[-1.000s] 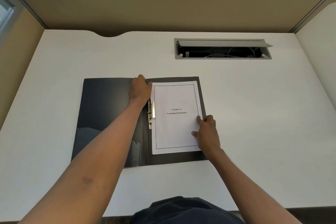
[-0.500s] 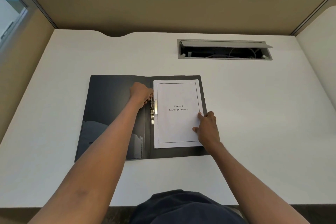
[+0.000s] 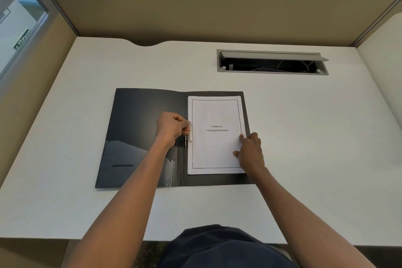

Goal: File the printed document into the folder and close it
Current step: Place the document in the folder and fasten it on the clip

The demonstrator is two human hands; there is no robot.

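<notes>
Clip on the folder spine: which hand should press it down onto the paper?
Left, probably. The left hand is already pinching the clip at the paper's left edge. The right hand is across the sheet, steadying its right edge.

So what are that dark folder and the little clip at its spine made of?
The open dark grey folder looks like thin plastic with a semi-gloss finish: light reflects softly off its inner cover. The small silvery spine clip beside the white printed document seems to be metal, judging by its shine.
</notes>
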